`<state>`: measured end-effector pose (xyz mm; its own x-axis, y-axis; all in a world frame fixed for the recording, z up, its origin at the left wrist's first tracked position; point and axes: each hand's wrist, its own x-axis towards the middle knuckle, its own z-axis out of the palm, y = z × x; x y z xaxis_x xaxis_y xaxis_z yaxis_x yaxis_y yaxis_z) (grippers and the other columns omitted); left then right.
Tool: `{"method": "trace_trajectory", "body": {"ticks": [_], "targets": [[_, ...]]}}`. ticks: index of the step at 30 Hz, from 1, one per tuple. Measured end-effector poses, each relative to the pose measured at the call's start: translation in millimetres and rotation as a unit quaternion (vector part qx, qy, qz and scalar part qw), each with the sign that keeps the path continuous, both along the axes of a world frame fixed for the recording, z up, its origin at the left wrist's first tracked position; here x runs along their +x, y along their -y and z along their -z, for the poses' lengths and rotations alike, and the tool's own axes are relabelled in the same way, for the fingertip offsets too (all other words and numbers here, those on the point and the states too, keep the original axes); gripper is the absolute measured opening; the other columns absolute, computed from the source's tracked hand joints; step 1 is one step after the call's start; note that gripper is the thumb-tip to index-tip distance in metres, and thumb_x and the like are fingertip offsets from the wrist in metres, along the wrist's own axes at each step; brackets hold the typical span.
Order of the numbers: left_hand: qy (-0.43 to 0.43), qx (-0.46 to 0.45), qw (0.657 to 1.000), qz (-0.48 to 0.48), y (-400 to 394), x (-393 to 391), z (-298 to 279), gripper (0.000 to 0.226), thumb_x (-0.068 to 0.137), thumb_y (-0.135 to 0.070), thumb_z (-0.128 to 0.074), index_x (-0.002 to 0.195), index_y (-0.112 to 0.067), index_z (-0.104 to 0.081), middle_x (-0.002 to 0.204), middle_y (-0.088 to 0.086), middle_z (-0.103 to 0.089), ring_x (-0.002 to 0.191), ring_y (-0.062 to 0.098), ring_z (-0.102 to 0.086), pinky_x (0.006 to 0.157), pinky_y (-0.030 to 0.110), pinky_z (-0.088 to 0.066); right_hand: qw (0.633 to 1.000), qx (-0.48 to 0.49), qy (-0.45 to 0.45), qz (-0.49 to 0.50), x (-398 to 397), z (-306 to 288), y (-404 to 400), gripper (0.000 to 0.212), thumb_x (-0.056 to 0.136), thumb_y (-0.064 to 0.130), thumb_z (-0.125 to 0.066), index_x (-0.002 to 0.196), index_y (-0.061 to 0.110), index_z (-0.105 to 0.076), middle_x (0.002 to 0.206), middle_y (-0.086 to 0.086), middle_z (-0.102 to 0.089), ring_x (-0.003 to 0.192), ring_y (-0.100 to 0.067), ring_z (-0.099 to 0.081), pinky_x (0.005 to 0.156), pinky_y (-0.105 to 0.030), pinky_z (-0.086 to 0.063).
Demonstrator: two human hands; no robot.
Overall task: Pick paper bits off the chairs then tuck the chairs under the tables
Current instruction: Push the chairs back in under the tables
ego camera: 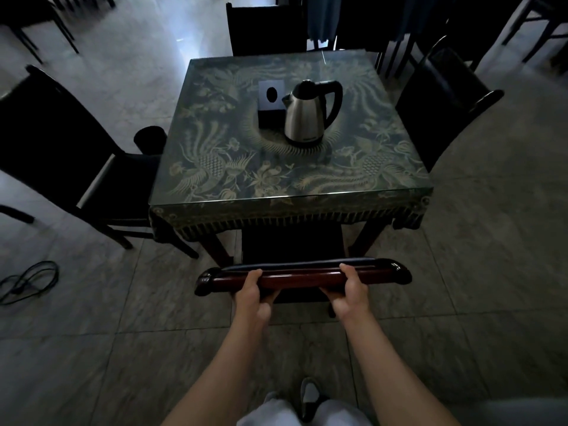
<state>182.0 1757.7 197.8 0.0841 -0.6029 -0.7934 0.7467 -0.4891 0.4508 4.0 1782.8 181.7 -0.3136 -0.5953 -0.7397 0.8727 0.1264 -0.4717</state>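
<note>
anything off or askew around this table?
The left chair sits angled and pulled out from the table, not tucked. A loose cable lies tangled on the floor at left. Kettle stands upright; nothing spilled.

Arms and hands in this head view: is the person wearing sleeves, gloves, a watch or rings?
None show. Both forearms are bare up to the picture's bottom edge, with no sleeve visible. The left hand and right hand have no gloves, and no watch, band or ring can be seen on what shows of the wrists and fingers.
</note>
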Motion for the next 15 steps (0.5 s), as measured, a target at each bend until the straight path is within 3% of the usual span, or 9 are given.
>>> {"method": "trace_trajectory", "body": {"ticks": [10, 15], "targets": [[0.001, 0.003, 1.000, 0.001, 25, -6, -3, 0.048, 0.090, -0.007, -0.061, 0.136, -0.004, -0.046, 0.130, 0.023, -0.058, 0.116, 0.036, -0.058, 0.071, 0.049, -0.053, 1.000, 0.006, -0.008, -0.009, -5, -2, 26, 0.051, 0.088, 0.009, -0.063, 0.136, 0.009, -0.047, 0.133, -0.025, -0.057, 0.107, -0.038, -0.062, 0.067, -0.051, -0.056], [0.003, -0.003, 1.000, 0.006, 26, -6, -2, 0.050, 0.091, -0.008, -0.061, 0.138, -0.002, -0.045, 0.133, 0.023, -0.057, 0.111, 0.033, -0.059, 0.075, 0.049, -0.053, 1.000, -0.003, -0.007, -0.018, -5, 0, 26, 0.051, 0.088, 0.009, -0.064, 0.136, 0.013, -0.047, 0.133, -0.024, -0.057, 0.115, -0.041, -0.059, 0.076, -0.056, -0.055]]}}
